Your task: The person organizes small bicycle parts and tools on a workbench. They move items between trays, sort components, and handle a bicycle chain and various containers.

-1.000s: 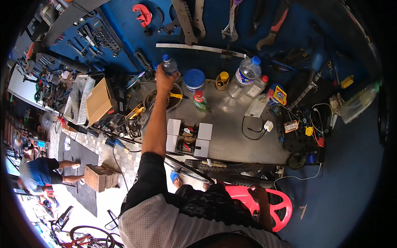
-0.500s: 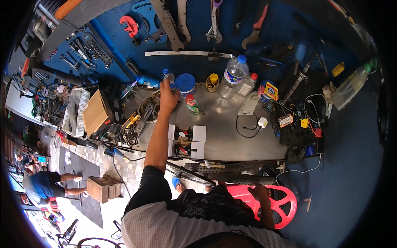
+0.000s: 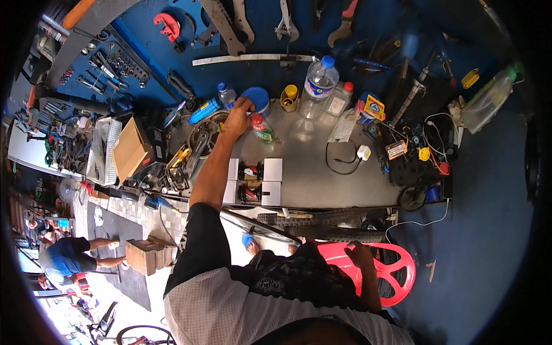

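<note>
My left hand (image 3: 237,119) reaches over the metal bench, in front of a tub with a blue lid (image 3: 256,99). Its fingers are bent near the tub's left edge; whether they grip anything cannot be made out. Just left of the fingers stands a small clear bottle with a blue cap (image 3: 226,95). Close by on the right is a green bottle with a red cap (image 3: 263,130). Low on the right, my right hand (image 3: 360,256) is over a bright pink plastic stool (image 3: 336,259), fingers apart and holding nothing I can see.
Boxed parts with red and black pieces (image 3: 251,183) lie at the bench's front edge. A large clear bottle (image 3: 318,86) and a white plug with cable (image 3: 363,152) are farther right. An open cardboard box (image 3: 131,150) stands left. Another person (image 3: 66,256) bends down at far left.
My left hand has shifted right, from the small blue-capped bottle toward the blue-lidded tub, its fingers now more bent. The view has shifted slightly. My right hand stays by the stool.
</note>
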Tool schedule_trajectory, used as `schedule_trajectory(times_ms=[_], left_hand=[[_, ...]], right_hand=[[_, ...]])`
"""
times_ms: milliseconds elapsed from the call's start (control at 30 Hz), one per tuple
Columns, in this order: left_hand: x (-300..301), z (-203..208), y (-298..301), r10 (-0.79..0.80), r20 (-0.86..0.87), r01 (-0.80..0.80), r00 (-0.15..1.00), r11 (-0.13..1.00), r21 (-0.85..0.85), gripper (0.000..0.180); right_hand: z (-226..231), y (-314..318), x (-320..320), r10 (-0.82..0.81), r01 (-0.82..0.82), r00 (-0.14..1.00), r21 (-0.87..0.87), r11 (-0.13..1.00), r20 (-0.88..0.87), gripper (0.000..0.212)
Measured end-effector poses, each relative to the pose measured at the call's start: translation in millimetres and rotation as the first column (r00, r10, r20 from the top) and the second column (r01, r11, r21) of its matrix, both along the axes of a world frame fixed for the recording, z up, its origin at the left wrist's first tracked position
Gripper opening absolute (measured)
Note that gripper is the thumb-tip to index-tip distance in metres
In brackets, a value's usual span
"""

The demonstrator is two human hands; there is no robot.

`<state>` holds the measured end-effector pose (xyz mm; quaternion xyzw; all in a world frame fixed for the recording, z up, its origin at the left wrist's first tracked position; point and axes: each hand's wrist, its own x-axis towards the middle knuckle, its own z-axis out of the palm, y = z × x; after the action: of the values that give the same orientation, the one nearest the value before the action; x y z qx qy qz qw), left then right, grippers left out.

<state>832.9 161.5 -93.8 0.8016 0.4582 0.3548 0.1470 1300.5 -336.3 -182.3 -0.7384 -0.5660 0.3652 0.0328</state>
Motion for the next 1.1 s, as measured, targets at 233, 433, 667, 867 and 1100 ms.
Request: schedule_trajectory(times_ms=[233, 433, 667, 867, 1100], left_hand=[[7, 17, -3, -0.018, -0.107, 0.014, 0.994, 0.999, -0.04, 0.025], [-3, 22, 3, -0.02, -0.128, 0.016, 0.992, 0.999, -0.033, 0.022], [3, 23, -15, -0.03, -0.236, 0.032, 0.971, 0.999, 0.006, 0.018], [-6, 18, -7, 0.027, -0.101, -0.021, 0.995, 0.998, 0.06, 0.019], [-1, 19, -3, 0.11, 0.043, -0.113, 0.993, 0.991, 0.076, 0.016]], right_hand=[[2, 13, -9, 0.029, -0.027, 0.999, 0.073, 0.997, -0.019, 0.038], [6, 14, -6, -0.012, 0.012, 1.0, 0.001, 1.0, -0.011, 0.037], [7, -2, -11, -0.025, 0.024, 0.999, -0.043, 0.999, -0.032, 0.037], [6, 3, -11, 0.0, 0.0, 0.998, -0.004, 1.0, -0.055, 0.037], [4, 2, -2, -0.025, 0.025, 1.0, -0.007, 1.0, -0.012, 0.04]])
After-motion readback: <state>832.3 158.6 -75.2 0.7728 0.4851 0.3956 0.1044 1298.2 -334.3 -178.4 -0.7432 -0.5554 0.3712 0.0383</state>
